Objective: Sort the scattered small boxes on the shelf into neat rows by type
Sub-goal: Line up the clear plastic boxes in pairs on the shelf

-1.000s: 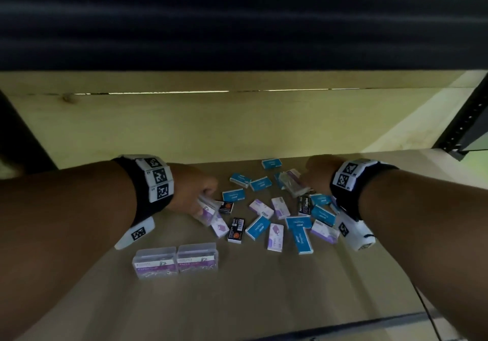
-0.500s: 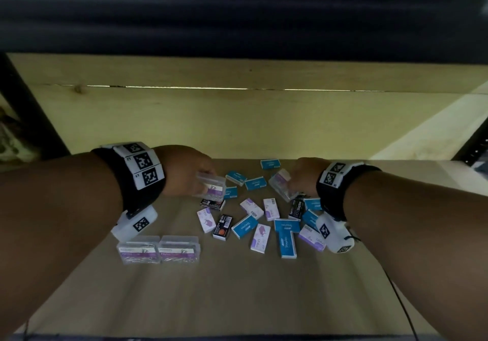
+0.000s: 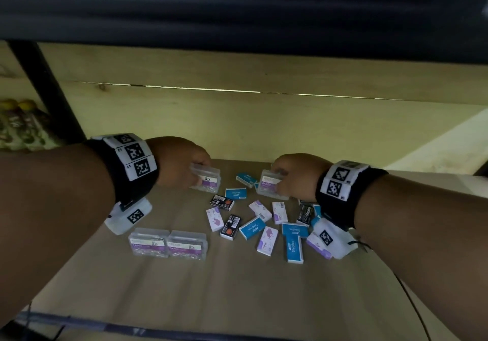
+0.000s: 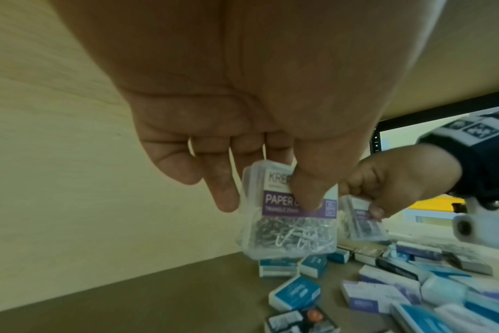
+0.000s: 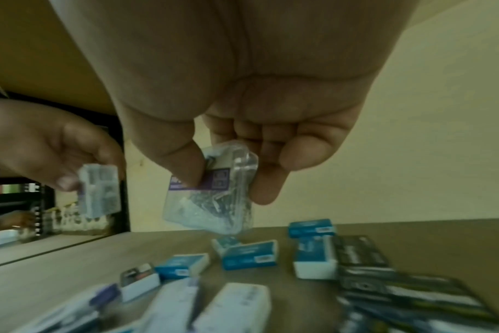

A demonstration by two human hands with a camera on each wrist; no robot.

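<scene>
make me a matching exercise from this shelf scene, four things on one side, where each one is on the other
Things:
1. clear paper clip box
2. second clear paper clip box
3. pair of clear boxes
4. blue staples boxes

Places:
A. side by side on the shelf, near left
B. scattered in the pile
C. held in left hand
D. held in right hand

Pairs: 1-C, 2-D, 3-A, 4-B

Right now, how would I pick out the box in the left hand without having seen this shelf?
On the wooden shelf, find the scatter of small cardboard boxes at its middle. Above its left edge the left hand holds a clear plastic box with a purple label, full of metal paper clips. The right hand holds its twin; two more lie side by side nearer you.
</scene>
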